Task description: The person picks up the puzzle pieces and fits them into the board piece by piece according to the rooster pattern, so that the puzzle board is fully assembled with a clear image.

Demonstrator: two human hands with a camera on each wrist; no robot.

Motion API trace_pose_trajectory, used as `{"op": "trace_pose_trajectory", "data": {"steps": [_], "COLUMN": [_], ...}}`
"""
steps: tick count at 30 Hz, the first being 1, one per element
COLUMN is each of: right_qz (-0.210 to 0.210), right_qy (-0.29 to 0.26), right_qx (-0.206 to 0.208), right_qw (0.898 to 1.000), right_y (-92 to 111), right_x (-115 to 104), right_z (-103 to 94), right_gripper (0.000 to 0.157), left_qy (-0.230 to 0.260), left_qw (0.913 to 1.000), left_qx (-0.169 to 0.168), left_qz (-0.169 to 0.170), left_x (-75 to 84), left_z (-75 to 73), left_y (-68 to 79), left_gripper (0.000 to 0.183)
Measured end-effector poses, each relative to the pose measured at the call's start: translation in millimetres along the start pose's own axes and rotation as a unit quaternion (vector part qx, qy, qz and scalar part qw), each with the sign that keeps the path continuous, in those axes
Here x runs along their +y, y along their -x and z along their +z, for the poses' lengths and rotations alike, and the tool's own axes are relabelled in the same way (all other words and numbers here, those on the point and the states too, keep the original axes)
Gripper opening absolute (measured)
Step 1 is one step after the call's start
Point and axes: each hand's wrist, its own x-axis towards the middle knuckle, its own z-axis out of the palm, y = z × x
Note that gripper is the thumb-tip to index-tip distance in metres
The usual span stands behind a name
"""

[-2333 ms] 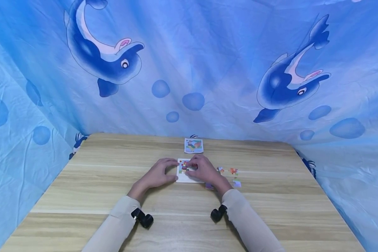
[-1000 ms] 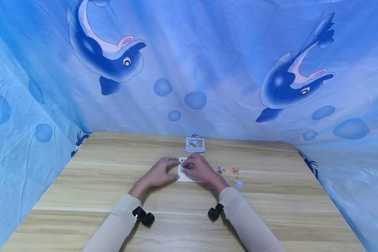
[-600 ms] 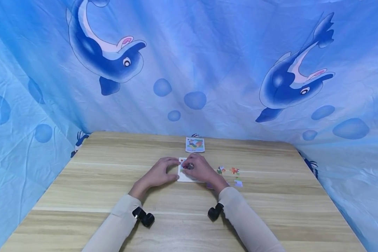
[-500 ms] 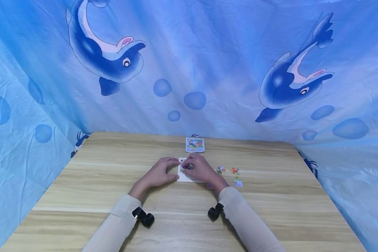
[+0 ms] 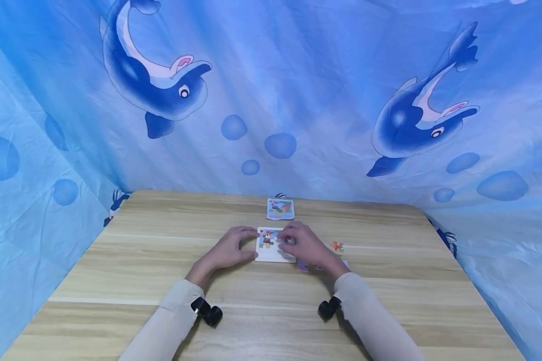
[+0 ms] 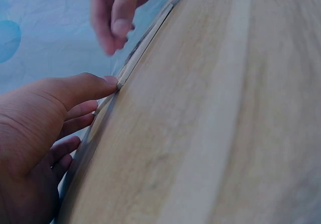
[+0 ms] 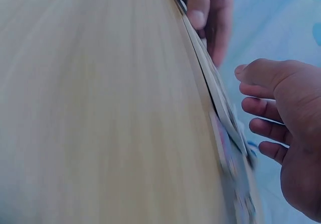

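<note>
A white puzzle board (image 5: 275,257) lies on the table, with joined jigsaw pieces (image 5: 267,238) showing a bird-like figure in its upper left part. My left hand (image 5: 228,248) holds the board by its left edge, thumb at the near corner and fingers at the far one. In the left wrist view, the thumb of my left hand (image 6: 45,118) touches the board's edge. My right hand (image 5: 308,248) hovers over the board's right side. Its fingers are loosely bent and hold nothing in the right wrist view, where the board edge (image 7: 215,86) runs beside them.
Loose jigsaw pieces lie right of the board: an orange one (image 5: 336,246) and a purple one (image 5: 303,266), others partly hidden under my right wrist. A picture card (image 5: 280,209) with a similar bird lies behind the board. A blue dolphin-print cloth (image 5: 271,100) hangs behind the table.
My right hand has let go of the pieces on the board and moved right, uncovering the joined picture. My left hand stays at the board's left edge.
</note>
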Motion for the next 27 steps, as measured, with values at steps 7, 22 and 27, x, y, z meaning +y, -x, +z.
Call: {"op": "trace_pose_trajectory", "data": {"steps": [7, 22, 27], "right_qz": [0.051, 0.099, 0.121], "right_qy": [-0.014, -0.005, -0.019], "right_qx": [0.019, 0.059, 0.049], "right_qw": [0.998, 0.993, 0.991], "right_y": [32, 72, 77], "right_x": [24, 59, 62], "right_z": [-22.5, -56.0, -56.0], "right_gripper": [0.024, 0.026, 0.026], "left_qy": [0.004, 0.003, 0.005], "left_qw": [1.0000, 1.0000, 1.0000], "left_qx": [-0.003, -0.002, -0.003], "left_qz": [-0.003, 0.004, 0.001], "left_x": [-0.7, -1.8, -2.4], "left_z": [3.1, 2.6, 2.7], "left_y": [-0.2, -0.8, -1.4], "left_gripper": [0.057, 0.056, 0.055]}}
